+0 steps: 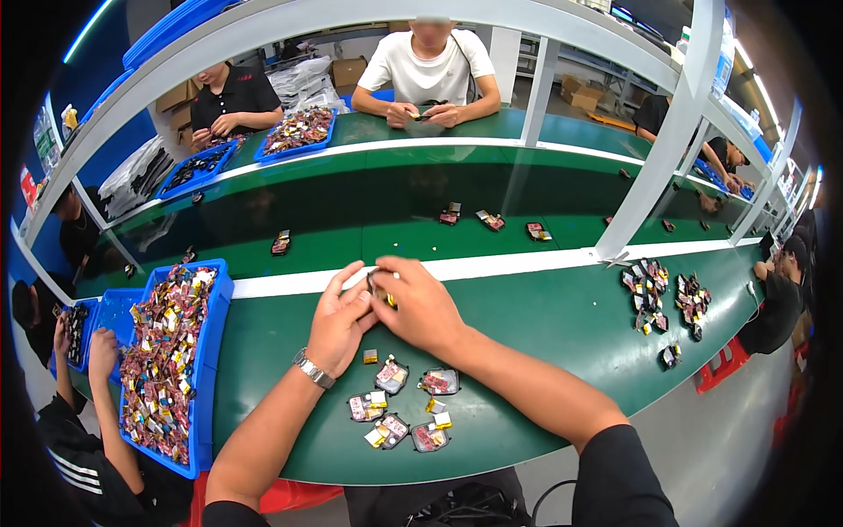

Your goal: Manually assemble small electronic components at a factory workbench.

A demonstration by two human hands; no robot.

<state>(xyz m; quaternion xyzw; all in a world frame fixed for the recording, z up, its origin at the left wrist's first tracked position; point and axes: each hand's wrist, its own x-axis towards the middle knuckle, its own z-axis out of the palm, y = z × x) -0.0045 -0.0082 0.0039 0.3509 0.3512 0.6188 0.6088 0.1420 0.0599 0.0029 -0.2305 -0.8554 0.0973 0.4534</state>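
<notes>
Near the white rail my two hands meet over the green table. My left hand [338, 321], with a metal watch at its wrist, and my right hand [420, 306] close around a small black casing [372, 281]. Most of it is hidden by the fingers; a black edge and a yellow bit show. Between my forearms lie several similar black casings [392, 376] with red circuit boards and silver-yellow cells, loosely grouped. A small yellow-edged cell [371, 356] sits just beyond them, below my hands.
To my left stands a blue bin [219, 351] heaped with circuit boards and cells. Beyond the white rail [527, 262], a green belt [404, 241] carries scattered units. Piles of casings [645, 294] lie right. A grey post [654, 149] rises there. Other people sit around.
</notes>
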